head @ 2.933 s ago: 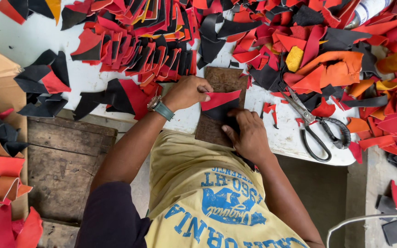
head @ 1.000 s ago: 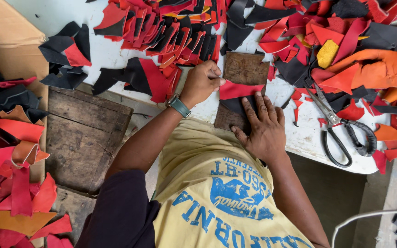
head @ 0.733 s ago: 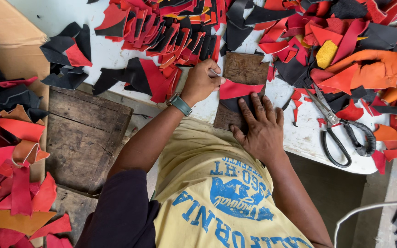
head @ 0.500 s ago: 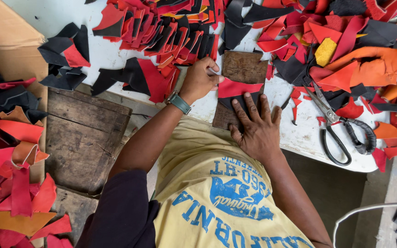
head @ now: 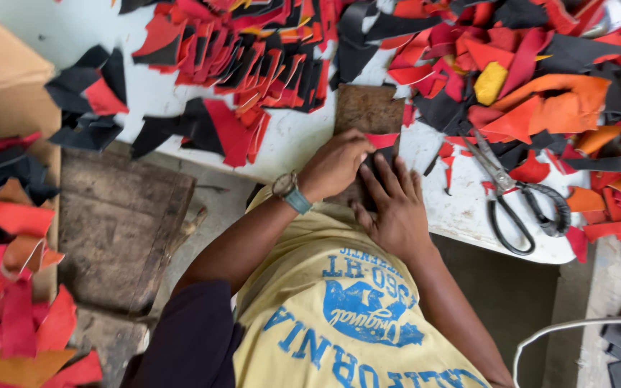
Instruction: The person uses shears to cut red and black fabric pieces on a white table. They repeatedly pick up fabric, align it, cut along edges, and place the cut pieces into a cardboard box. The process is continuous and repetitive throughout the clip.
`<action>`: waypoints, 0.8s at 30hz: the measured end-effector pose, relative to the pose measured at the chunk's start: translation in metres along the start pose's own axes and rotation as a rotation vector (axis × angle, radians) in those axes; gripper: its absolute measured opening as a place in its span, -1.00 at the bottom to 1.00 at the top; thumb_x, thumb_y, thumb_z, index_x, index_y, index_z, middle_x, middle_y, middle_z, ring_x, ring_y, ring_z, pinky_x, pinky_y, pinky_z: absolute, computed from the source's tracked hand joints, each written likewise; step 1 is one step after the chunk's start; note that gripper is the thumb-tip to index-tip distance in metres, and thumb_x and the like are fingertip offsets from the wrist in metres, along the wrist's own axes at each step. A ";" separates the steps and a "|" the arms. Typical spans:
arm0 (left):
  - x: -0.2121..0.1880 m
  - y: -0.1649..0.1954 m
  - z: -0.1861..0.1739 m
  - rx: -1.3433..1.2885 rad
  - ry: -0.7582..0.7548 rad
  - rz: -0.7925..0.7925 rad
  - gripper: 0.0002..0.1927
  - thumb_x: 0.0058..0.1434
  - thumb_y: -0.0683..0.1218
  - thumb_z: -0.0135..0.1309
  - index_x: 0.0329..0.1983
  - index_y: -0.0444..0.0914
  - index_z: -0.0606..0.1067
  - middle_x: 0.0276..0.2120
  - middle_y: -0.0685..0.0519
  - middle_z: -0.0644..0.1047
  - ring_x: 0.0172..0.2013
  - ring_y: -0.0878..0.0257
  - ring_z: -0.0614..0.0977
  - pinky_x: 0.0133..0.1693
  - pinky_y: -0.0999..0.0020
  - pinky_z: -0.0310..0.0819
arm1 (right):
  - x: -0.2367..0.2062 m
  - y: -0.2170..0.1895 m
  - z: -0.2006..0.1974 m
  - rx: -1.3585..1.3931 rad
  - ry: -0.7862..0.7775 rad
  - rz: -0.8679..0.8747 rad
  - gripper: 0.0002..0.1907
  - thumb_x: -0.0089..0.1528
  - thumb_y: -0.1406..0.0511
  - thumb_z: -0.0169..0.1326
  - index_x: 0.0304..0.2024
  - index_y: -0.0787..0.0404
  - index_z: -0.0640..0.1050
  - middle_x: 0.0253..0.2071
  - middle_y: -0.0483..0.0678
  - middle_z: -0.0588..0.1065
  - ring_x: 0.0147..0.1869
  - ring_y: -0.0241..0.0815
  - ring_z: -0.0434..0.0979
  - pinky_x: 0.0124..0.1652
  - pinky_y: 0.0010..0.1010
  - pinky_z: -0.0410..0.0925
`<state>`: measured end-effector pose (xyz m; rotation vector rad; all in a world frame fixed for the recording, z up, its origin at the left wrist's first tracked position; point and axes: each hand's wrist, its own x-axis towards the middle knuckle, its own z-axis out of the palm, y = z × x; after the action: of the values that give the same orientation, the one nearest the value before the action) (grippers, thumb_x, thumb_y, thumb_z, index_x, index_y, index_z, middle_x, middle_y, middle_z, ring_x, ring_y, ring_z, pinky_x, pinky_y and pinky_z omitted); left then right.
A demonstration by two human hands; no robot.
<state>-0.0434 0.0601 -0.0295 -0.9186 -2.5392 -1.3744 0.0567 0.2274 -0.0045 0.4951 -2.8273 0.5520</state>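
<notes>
Left hand: your left hand point(head: 336, 164), a wristwatch point(head: 289, 192) on its wrist, is curled into a loose fist over the near part of the wooden block point(head: 368, 109); whether it holds a tool you cannot tell.
Right hand: your right hand point(head: 391, 205) lies flat, fingers spread, pressing down on the dark leather piece point(head: 379, 156); it grips nothing.
Leather piece: black with a red strip point(head: 382, 139) at its far edge, on the block between your two hands, at the table's near edge.
Table: white table top point(head: 461, 208).
Scissors: black-handled scissors point(head: 519, 201) lie to your right, apart from both hands.
Scraps: red, black and orange leather offcuts point(head: 253, 57) heaped across the far side.
Side: a worn wooden stool point(head: 120, 223) to your left.
</notes>
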 end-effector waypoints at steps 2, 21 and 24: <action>0.002 0.009 0.003 0.115 -0.031 -0.015 -0.73 0.27 -0.12 0.12 0.03 -0.22 0.52 0.02 -0.08 0.51 -0.06 -0.08 0.62 -0.08 0.06 0.51 | -0.019 0.008 -0.009 0.078 0.092 0.011 -0.41 0.23 0.14 0.17 0.27 0.23 0.48 0.37 0.15 0.38 0.49 0.22 0.30 0.40 0.08 0.15; 0.037 0.005 0.006 0.257 -0.486 -0.129 -0.31 0.19 0.00 0.22 0.34 -0.34 0.31 0.24 -0.15 0.34 0.10 -0.13 0.52 0.08 0.04 0.43 | -0.038 0.020 -0.019 0.007 0.209 0.023 -0.49 0.20 0.26 0.14 0.20 0.25 0.54 0.26 0.10 0.48 0.39 0.13 0.42 0.35 -0.05 0.23; 0.023 0.011 -0.002 0.182 -0.369 -0.073 -0.34 0.21 -0.02 0.18 0.33 -0.36 0.33 0.31 -0.20 0.28 0.12 -0.14 0.49 0.06 0.05 0.41 | -0.039 0.021 -0.018 0.006 0.211 0.032 -0.50 0.19 0.25 0.14 0.19 0.24 0.54 0.26 0.10 0.48 0.39 0.13 0.41 0.36 -0.03 0.21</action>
<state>-0.0565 0.0738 -0.0117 -1.1440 -2.9326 -1.0460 0.0871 0.2640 -0.0061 0.3692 -2.6377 0.5820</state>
